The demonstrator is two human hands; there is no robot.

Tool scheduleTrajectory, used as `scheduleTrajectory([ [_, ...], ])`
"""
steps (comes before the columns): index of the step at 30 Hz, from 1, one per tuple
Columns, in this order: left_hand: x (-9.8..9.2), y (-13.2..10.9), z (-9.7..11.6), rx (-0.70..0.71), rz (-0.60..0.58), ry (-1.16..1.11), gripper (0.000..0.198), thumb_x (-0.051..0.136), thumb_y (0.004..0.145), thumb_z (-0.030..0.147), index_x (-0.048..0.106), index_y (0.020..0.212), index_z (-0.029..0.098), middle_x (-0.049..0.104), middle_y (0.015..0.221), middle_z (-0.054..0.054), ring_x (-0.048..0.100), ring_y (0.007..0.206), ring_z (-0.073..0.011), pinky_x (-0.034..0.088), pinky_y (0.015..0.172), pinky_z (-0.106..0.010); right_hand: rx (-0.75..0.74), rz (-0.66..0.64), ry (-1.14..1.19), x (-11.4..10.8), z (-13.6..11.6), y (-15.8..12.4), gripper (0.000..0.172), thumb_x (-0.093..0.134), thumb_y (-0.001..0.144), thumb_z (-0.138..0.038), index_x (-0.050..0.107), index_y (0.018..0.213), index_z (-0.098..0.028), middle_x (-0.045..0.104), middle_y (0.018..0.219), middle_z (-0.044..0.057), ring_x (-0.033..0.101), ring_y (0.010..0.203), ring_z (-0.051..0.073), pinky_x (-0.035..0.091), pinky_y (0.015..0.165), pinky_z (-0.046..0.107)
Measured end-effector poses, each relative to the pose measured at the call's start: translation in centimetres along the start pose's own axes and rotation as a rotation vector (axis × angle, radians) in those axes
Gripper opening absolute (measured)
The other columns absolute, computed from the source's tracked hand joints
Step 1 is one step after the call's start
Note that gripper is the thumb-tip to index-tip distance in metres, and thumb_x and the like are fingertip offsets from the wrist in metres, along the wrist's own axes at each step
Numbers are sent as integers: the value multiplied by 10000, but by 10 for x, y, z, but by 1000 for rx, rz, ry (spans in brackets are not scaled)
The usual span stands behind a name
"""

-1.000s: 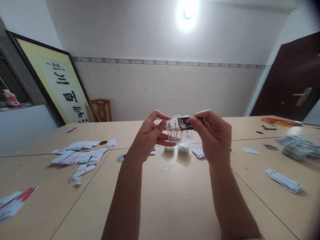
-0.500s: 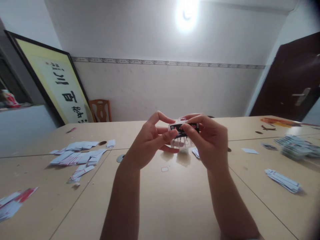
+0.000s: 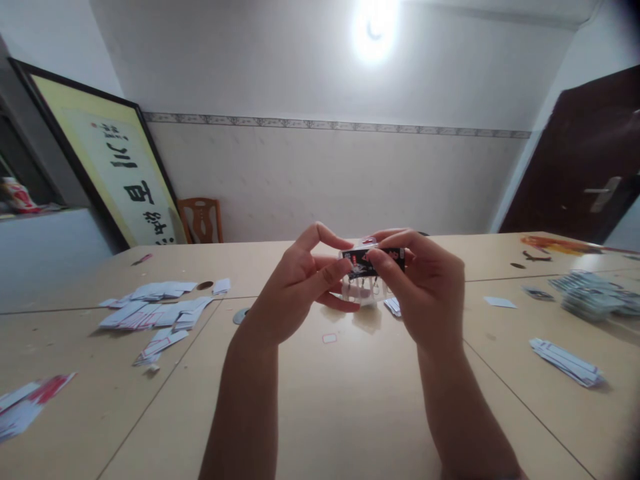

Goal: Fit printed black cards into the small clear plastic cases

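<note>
Between my two hands, raised over the table, is a small clear plastic box (image 3: 364, 293) with little dark pieces inside it, too small to name. A black label (image 3: 364, 268) with red and white print lies across its upper part. My left hand (image 3: 295, 287) grips the box's left side, thumb on the label's left part and fingers behind and below. My right hand (image 3: 430, 287) is closed at the right side, its thumb pressed on the label and its index finger along the top edge. The label's right end sticks out past the thumb.
White paper slips (image 3: 160, 313) lie in a loose pile at left. At right are a stack of clear packs (image 3: 595, 293) and a bundle of paper strips (image 3: 567, 362). One small red-bordered sticker (image 3: 329, 339) lies on the table (image 3: 340, 413) below my hands.
My right hand has shifted slightly to the right, its thumb sliding along the label. The label looks flatter and straighter across the box. My left hand has barely moved.
</note>
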State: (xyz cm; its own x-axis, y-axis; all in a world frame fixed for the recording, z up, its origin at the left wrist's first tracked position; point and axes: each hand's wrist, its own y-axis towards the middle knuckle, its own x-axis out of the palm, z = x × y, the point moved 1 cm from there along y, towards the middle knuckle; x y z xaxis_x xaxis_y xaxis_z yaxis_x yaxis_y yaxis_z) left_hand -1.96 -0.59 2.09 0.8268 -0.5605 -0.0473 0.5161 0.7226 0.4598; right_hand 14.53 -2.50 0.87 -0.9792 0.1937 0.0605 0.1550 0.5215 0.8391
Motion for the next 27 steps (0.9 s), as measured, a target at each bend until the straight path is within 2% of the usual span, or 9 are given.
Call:
scheduleTrajectory([
  [13,0,0,0,8,-8,-7,181,658,931,292,526,1015,201,731,790,12,730,690,-146,652,617,-280,0,13,20,0,1,-1,94,695,837,-168,663,762,-215,696,865,30,666,857,183,545,672,309],
  [18,0,0,0,10,-7,-18,174,665,926,281,537,1010,197,718,772,18,722,679,-140,659,625,-294,42,4,32,0,1,-1,76,692,845,-193,669,775,-213,704,901,37,674,838,180,552,650,304],
  [27,0,0,0,7,8,-13,214,684,907,306,534,1010,193,706,729,9,723,659,-160,652,613,-304,55,9,37,1,1,-1,74,695,842,-204,668,773,-213,711,914,44,678,857,188,560,646,302],
])
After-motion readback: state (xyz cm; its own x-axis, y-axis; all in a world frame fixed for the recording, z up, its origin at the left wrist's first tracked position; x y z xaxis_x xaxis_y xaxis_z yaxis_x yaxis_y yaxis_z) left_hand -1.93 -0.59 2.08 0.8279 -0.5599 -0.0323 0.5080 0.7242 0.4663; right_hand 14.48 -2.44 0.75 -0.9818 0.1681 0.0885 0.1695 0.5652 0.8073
